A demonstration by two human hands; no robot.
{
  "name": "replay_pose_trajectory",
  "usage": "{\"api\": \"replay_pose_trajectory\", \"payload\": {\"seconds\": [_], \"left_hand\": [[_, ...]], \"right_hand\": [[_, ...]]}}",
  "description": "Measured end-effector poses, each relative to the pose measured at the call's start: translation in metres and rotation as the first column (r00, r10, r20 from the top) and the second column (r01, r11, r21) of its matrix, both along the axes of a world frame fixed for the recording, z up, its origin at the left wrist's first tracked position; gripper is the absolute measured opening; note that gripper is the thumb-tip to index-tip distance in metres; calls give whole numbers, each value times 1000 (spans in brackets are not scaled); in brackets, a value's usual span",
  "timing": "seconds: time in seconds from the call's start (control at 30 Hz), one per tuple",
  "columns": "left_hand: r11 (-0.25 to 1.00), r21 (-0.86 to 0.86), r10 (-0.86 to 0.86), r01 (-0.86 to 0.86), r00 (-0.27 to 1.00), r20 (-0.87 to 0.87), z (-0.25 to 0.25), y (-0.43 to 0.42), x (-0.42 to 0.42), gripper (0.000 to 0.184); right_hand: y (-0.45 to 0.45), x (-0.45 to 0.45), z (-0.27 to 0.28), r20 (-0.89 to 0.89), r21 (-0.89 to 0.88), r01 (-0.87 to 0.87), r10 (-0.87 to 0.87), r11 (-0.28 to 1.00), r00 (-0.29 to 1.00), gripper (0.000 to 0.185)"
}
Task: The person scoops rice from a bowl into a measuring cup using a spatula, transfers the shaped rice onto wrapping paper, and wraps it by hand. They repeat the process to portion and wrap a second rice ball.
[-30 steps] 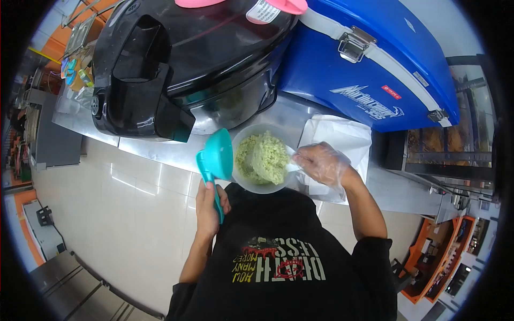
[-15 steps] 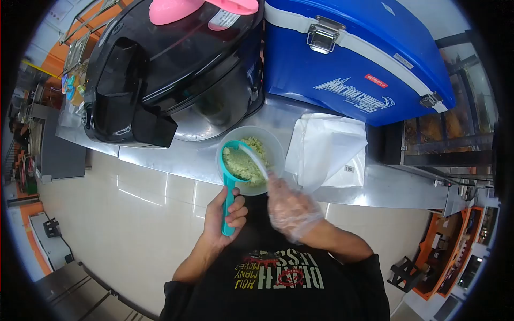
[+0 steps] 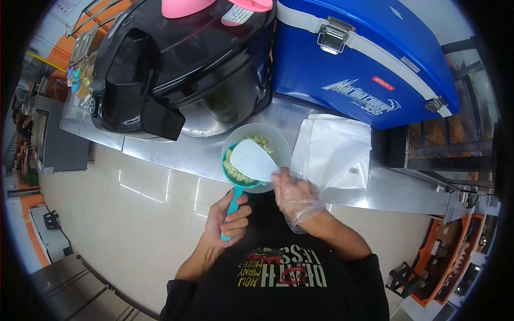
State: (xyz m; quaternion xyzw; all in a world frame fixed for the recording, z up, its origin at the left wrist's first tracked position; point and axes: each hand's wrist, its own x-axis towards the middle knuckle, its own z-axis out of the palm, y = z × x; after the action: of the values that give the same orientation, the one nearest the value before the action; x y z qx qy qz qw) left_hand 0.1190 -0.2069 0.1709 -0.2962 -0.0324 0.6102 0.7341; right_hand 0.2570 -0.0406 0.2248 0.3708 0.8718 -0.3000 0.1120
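My left hand (image 3: 228, 216) is wrapped round the handle of a teal scoop (image 3: 234, 202), whose cup lies inside a translucent bowl (image 3: 282, 143). Greenish rice (image 3: 235, 172) fills the scoop's cup, and more of it shows in the bowl behind. In a clear plastic glove, my right hand (image 3: 293, 197) grips a white rice paddle (image 3: 254, 161). The paddle's dimpled blade lies flat over the scoop's cup and hides part of the rice. The bowl rests near the front edge of the steel counter.
A large black rice cooker (image 3: 214, 69) stands behind the bowl at the left, with a pink scoop (image 3: 184, 6) on its lid. Behind at the right is a blue cooler box (image 3: 364, 69). White plastic sheets (image 3: 332, 152) lie on the steel counter (image 3: 206, 158) right of the bowl.
The teal scoop has moved from beside the bowl into it and now holds rice. The paddle, earlier heaped with rice at the bowl's right, has swung left and now lies flat over the scoop.
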Motion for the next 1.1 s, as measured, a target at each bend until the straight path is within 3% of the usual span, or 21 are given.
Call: {"api": "replay_pose_trajectory", "payload": {"seconds": [0.17, 0.27, 0.4, 0.47, 0.5, 0.57, 0.67, 0.73, 0.97, 1.1], "left_hand": [[1000, -5, 17, -17, 1000, 14, -4, 0, -6, 36], [998, 32, 48, -49, 998, 47, -1, 4, -15, 36], [990, 97, 99, -105, 993, 60, -8, 8, -26, 36], [988, 116, 95, -105, 992, 84, -14, 9, -30, 35], [988, 123, 86, -97, 992, 94, -17, 9, -32, 35], [990, 119, 62, -74, 993, 103, -21, 7, -36, 36], [990, 121, 61, -70, 995, 77, -30, 9, -38, 37], [986, 137, 95, -100, 995, 40, -39, 10, -36, 38], [998, 24, 54, -53, 997, -52, -31, 12, -35, 37], [999, 14, 41, -40, 996, -84, -32, 10, -35, 37]], "right_hand": [[25, -10, 7, 20, -50, 12, -11, 999, 1000, 44], [53, -1, 29, -42, 138, 114, -109, 984, 993, 42], [71, -3, 32, 145, 230, -304, 277, 925, 950, 27], [62, -16, 16, 262, 216, -571, 517, 792, 815, 21], [59, -26, 14, 265, 293, -646, 589, 705, 763, 15], [61, -60, -5, 347, 120, -700, 631, 704, 694, 14], [69, -78, -35, 255, 138, -661, 618, 738, 743, 17], [71, -80, -45, 274, 118, -706, 661, 698, 699, 17], [67, -78, -19, 190, 30, -700, 684, 713, 705, 16], [67, -71, -32, 179, -40, -666, 661, 745, 729, 18]]}}
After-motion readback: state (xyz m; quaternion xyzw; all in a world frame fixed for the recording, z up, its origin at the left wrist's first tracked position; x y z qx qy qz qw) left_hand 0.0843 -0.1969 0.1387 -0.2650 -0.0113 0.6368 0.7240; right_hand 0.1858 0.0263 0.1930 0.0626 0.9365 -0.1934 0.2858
